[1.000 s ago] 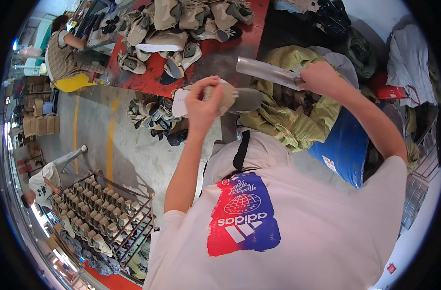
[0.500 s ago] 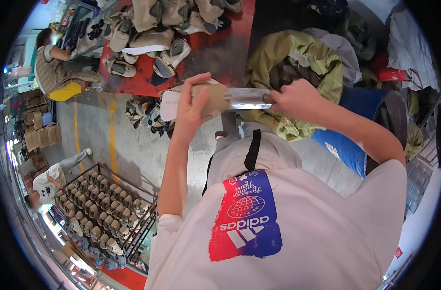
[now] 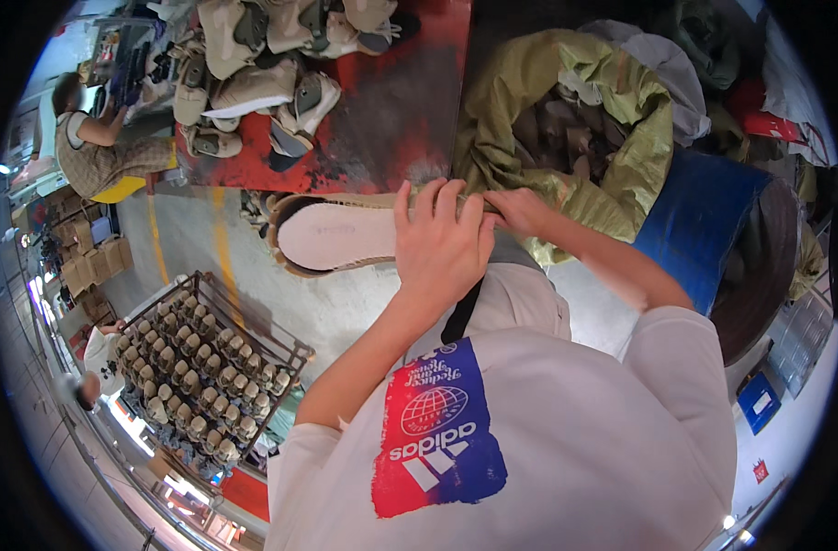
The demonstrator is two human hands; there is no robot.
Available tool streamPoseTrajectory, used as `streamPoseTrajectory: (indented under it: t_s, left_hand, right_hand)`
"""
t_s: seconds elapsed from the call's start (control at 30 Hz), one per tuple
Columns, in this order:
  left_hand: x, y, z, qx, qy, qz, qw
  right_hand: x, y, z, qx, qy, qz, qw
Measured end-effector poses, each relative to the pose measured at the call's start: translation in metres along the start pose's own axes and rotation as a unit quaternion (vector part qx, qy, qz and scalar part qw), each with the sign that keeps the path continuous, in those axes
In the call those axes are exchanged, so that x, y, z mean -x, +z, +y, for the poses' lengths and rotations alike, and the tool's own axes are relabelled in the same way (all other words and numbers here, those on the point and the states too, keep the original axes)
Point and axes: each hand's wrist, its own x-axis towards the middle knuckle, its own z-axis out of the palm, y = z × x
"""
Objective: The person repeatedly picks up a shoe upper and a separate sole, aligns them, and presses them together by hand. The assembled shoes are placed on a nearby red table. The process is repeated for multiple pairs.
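Observation:
A tan shoe upper (image 3: 336,235) lies sideways in front of me, its pale, flat sole-shaped face turned up and a dark gap along its rounded left end. Over its right part lies my left hand (image 3: 445,237), closed across it with the fingers bent over the far edge. My right hand (image 3: 525,215) grips the shoe's right end, its fingers curled close beside the left hand's fingertips. Both hands cover that end of the shoe. Whether the right hand holds anything else is hidden.
Beyond my hands stands a red worn table (image 3: 391,101) with several tan shoes (image 3: 263,87). To the right are a yellow-green sack (image 3: 653,156) and a blue barrel (image 3: 699,225). A rack of shoes (image 3: 203,367) stands lower left, near one person (image 3: 102,358); another person (image 3: 93,138) sits farther off.
The shoe has turned so its pale face shows more. My left hand has moved right across it, and the right hand has closed in. The metal strip-like tool is out of sight.

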Motion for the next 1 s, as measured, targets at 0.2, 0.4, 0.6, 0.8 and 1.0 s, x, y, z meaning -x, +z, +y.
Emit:
streamPoseTrajectory:
  t_s: [0.2, 0.4, 0.6, 0.8, 1.0]
  left_hand:
    - [-0.017, -0.016, 0.003, 0.069, 0.014, -0.036, 0.997]
    - [-0.032, 0.000, 0.014, 0.018, 0.009, -0.025, 0.999]
    - [-0.035, 0.010, 0.013, -0.016, 0.046, -0.060, 0.997]
    - [-0.021, 0.014, 0.015, -0.049, 0.045, -0.060, 0.996]
    - [-0.024, 0.013, 0.006, -0.050, 0.070, -0.072, 0.994]
  right_hand:
    - [-0.008, 0.004, -0.020, 0.013, 0.119, -0.104, 0.987]
    - [-0.010, 0.044, -0.028, -0.016, 0.175, -0.096, 0.980]
    - [-0.005, 0.042, -0.017, 0.026, 0.268, -0.139, 0.953]
    - [-0.014, 0.045, 0.008, 0.085, 0.338, -0.165, 0.923]
    - [-0.023, 0.010, 0.051, 0.135, 0.441, -0.200, 0.864]
